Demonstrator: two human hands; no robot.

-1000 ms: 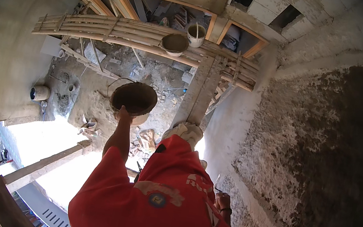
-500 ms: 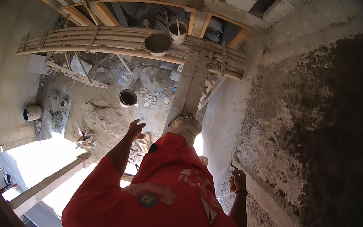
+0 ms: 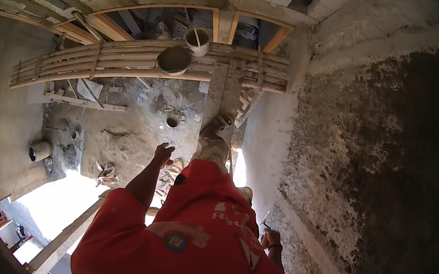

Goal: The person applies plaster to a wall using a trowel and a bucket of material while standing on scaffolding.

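I look down past my red shirt from high up on a scaffold. My left hand (image 3: 162,154) is stretched out, open and empty, fingers spread over the drop. Far below it a small round dark pan (image 3: 172,121) is seen against the dirt ground. My right hand (image 3: 271,240) is closed low beside the rough plastered wall (image 3: 376,162), with what looks like a thin light tool sticking out of it. My legs and light shoes (image 3: 222,129) stand on a narrow plank.
A bamboo pole platform (image 3: 104,64) crosses below, carrying a round pan (image 3: 173,59) and a white bucket (image 3: 198,41). On the rubble-strewn ground lie a grey cylinder (image 3: 39,151) and wooden boards (image 3: 84,101). A brick wall with openings rises beyond.
A second ago my left hand held the dark pan up close. It let go; the pan has dropped away and looks much smaller. My right hand has come into view by the wall.
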